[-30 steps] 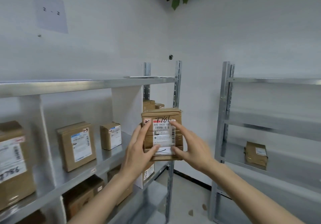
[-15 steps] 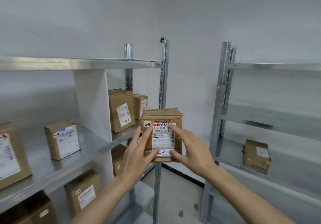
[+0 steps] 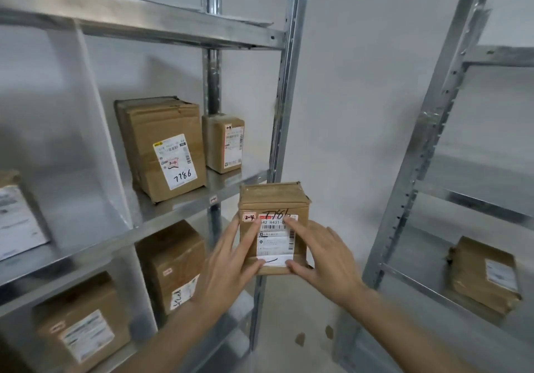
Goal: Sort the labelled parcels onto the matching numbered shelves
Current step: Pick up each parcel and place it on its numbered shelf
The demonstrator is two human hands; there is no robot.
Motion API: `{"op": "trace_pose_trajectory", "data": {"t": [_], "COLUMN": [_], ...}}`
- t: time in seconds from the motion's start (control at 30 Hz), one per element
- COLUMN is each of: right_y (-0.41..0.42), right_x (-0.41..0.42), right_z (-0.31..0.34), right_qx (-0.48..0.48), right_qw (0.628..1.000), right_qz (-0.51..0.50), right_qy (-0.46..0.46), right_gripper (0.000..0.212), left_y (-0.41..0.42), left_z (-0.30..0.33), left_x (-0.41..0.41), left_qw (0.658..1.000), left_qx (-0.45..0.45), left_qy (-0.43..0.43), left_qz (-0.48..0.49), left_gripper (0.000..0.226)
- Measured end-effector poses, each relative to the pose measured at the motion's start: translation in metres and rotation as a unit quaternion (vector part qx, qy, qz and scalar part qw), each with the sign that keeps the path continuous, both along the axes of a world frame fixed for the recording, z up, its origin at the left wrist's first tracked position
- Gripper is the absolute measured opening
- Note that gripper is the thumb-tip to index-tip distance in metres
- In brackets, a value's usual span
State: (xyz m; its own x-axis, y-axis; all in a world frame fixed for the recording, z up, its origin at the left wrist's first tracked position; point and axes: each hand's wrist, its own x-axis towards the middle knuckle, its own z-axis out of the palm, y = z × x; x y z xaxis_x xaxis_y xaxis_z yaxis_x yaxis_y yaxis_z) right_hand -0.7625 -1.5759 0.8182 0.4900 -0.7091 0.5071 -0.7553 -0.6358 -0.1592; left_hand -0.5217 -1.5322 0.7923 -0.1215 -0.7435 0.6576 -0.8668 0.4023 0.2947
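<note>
A small brown cardboard parcel with a white shipping label and a sticker reading 2-4 is held up at the middle of the view. My left hand grips its left side and my right hand grips its right side, thumbs under the label's lower edge. The parcel hangs just in front of the right end of the metal shelf, whose edge carries a small tag. On that shelf stand a larger parcel marked 7786 and a smaller parcel.
A white divider splits the shelf into bays. Below it are more parcels. An upright post stands right behind the held parcel. A second rack on the right holds one parcel.
The view has swung right and moved closer to the rack's right-hand bay. Both hands keep the same hold on the parcel, which now sits near that bay's shelf edge.
</note>
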Motion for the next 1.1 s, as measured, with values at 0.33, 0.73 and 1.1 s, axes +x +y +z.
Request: {"op": "trace_pose_trajectory", "data": {"t": [0.33,0.73,1.1], "right_y": [-0.121,-0.197,-0.243], "right_x": [-0.006,0.012,0.047], "right_z": [-0.11,-0.209,-0.26], "right_qx": [0.026,0.066,0.028], "right_qw": [0.995,0.977,0.972], "right_qz": [0.099,0.199,0.229], "right_qy": [0.004,-0.026,-0.036], "right_gripper": [0.099,0.096,0.094], "left_y": [-0.064,-0.107,-0.137], "left_z": [-0.096,-0.19,-0.245], "left_x": [-0.024,-0.03,-0.012], "left_qw": [0.992,0.975,0.972], "left_qx": [0.053,0.076,0.065], "left_qy": [-0.033,-0.022,-0.014], "left_qz": [0.112,0.21,0.224], "left_gripper": [0.085,0.082,0.098]}}
